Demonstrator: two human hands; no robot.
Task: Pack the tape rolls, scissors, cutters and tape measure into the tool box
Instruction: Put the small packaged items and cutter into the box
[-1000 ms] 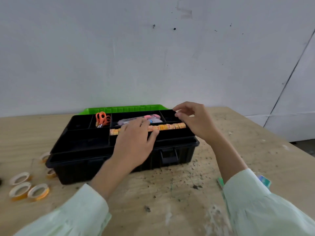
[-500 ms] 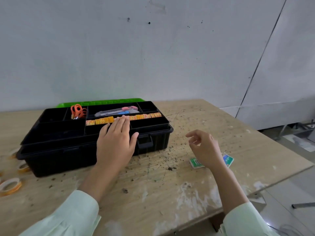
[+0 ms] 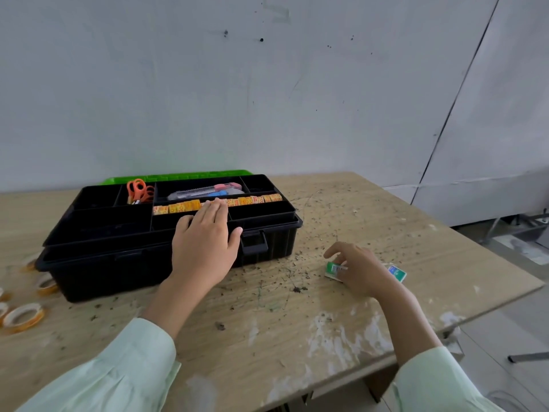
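1. Head view: the scissors (image 3: 139,190), cutters (image 3: 208,190) and unrolled tape measure (image 3: 219,202) are lying in the tool box (image 3: 166,257); the left hand (image 3: 205,245) is resting flat, fingers spread, on its tray.
2. At four o'clock, the right hand (image 3: 361,270) is closing around a small green box (image 3: 334,269); tape rolls (image 3: 23,316) are waiting at eight o'clock, unpacked.

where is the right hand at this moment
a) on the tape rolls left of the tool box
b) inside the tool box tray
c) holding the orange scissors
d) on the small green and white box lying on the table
d: the right hand sits over the small green and white box on the table, right of the tool box, while the orange scissors lie untouched in the tray.
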